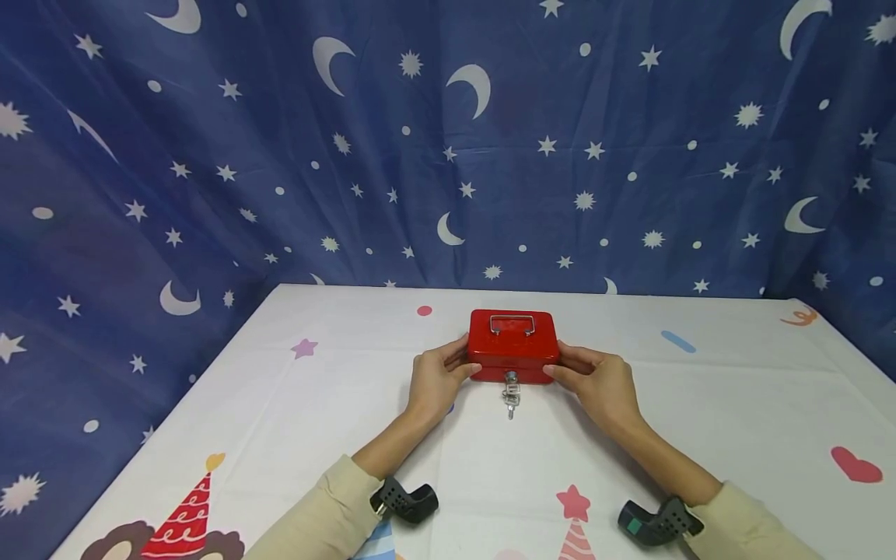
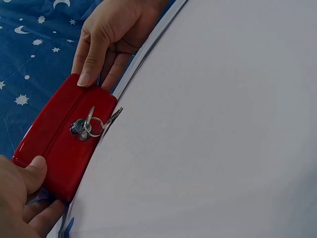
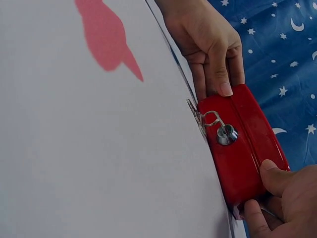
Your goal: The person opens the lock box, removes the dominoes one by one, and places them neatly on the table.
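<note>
A red metal cash box (image 1: 514, 342) sits on the white table with its lid closed and its wire handle (image 1: 512, 319) lying on top. In its front lock (image 2: 79, 129) a key is inserted, and a ring with another key (image 1: 511, 398) hangs from it. My left hand (image 1: 437, 379) grips the box's left end, thumb on the front corner. At the right end my right hand (image 1: 598, 386) holds it the same way, thumb at the front and fingers along the side. Both wrist views show the thumbs (image 3: 275, 176) pressed on the red front face.
The white tablecloth (image 1: 735, 412) carries printed shapes, among them a heart (image 1: 856, 464), a star (image 1: 304, 348) and a party hat (image 1: 183, 517). Behind the table hangs a blue curtain (image 1: 392, 171) with moons and stars. A dark camera is strapped to each wrist.
</note>
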